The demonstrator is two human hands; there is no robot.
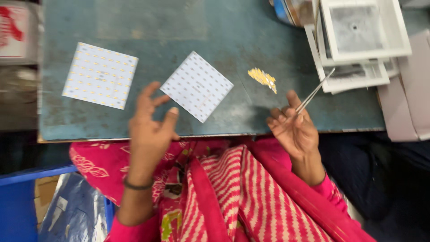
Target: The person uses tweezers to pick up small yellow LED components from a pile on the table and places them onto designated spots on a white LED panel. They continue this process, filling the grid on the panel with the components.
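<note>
My left hand [150, 125] hovers at the near edge of the blue-green table [233, 40], fingers spread, holding nothing. Just beyond its fingertips lies a white square board [197, 86] dotted with small parts, turned like a diamond. A second white square board [100, 75] with rows of yellow parts lies further left. My right hand [294, 127] is shut on thin metal tweezers [315, 91], whose tips point up and right. A small heap of tiny yellow parts [263, 78] lies on the table between the diamond board and the tweezers.
White square frames [358, 40] are stacked at the far right of the table. A pale box [410, 98] sits beside them. A blue bin [18, 201] and a plastic bag [74, 215] are on the left below the table. Pink patterned cloth covers my lap.
</note>
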